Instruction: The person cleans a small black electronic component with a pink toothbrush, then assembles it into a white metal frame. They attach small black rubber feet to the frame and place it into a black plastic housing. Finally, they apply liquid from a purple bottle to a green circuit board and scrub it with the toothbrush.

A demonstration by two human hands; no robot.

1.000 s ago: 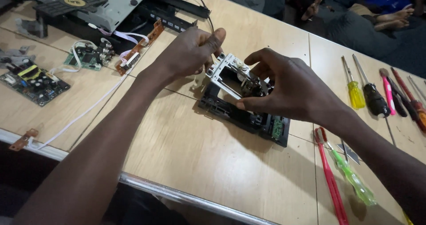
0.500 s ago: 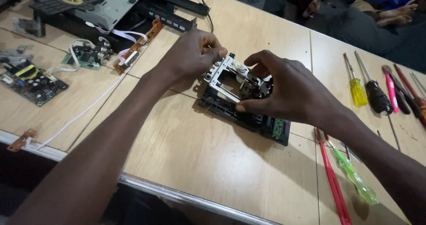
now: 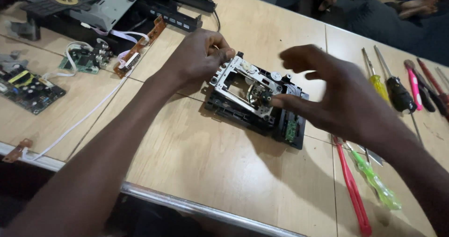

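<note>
Landmark = the disc drive mechanism (image 3: pixel 255 99), black plastic base w/ a silver metal frame on top, lying flat near the middle of the wooden table (image 3: pixel 201 167).

Nearest the camera, on the drive's right: a red-handled tool (image 3: pixel 351 188) and a green see-through screwdriver (image 3: pixel 374 181), both lying lengthwise on the table, near the drive but apart from it.

Right hand (image 3: pixel 327 94) is on the drive's right side, fingers spread fairly wide and curled; lower fingertips look to touch the black part at the frame's right end. It's blurred, so can't be sure it grips anything. Thumb is lifted, over the drive's far edge.

Left hand (image 3: pixel 199 59) is at the drive's upper-left corner, fingers bunched narrow, tips pinching the corner of the silver frame.

Left of the drive, well apart: a dark circuit board (image 3: pixel 28 89) near the table edge, then a small green board (image 3: pixel 84 59) w/ white wires, and a narrow brown board strip (image 3: pixel 140 45).

Right of the drive and farther back: a row of screwdrivers, yellow handle (image 3: pixel 380 85), black handle (image 3: pixel 400 94), pink handle (image 3: pixel 415 87).

Farthest, behind and left of the drive: a grey player casing (image 3: pixel 93 3) w/ a black tray on it.
</note>
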